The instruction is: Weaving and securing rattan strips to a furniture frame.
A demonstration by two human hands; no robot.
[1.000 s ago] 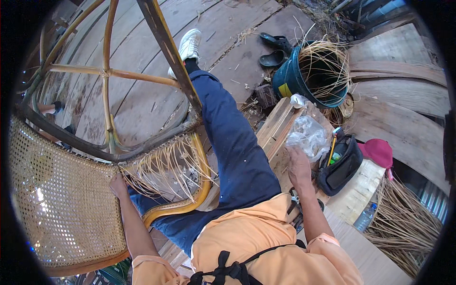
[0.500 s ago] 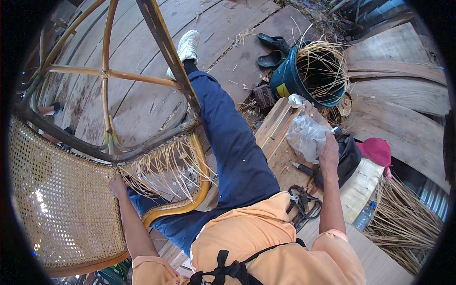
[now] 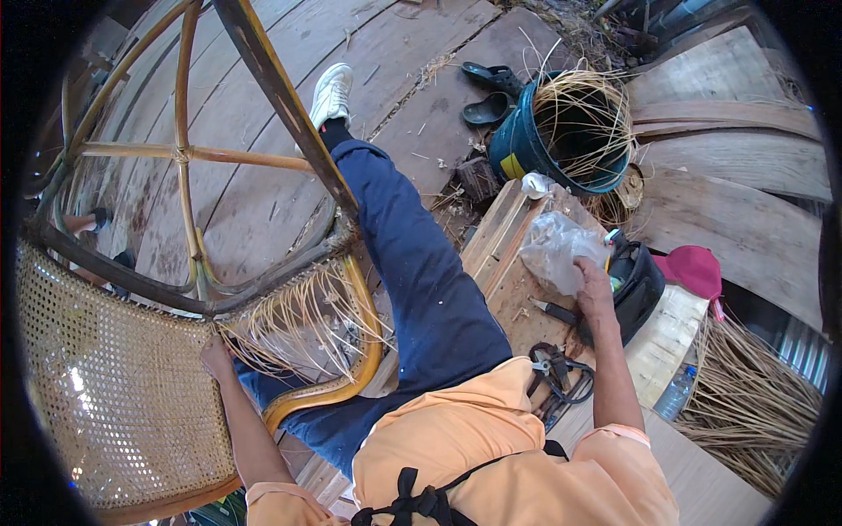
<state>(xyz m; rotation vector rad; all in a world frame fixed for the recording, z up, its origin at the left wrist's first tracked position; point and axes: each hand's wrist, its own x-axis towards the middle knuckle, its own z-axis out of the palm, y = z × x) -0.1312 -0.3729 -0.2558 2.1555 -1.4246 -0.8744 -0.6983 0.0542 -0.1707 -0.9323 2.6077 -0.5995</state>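
Observation:
A chair with a dark rattan frame and a woven cane panel leans across my left leg. My left hand is closed on the edge of this panel, beside loose cane strands that hang inside a curved, lighter rattan rail. On the wooden bench to my right lies a crumpled clear plastic bag. My right hand has its fingers closed at the bag's right side; what is inside the bag is hard to make out.
A dark handled tool and pliers-like tools lie near my right forearm. A black bag and red cap sit beyond it. Farther off stand a green bucket of cane strands and black clogs. Cane bundles lie right.
My right hand has shifted left and slightly nearer, onto the plastic bag's side, uncovering more of the black bag. My left hand stays at the panel edge. The whole view has turned slightly.

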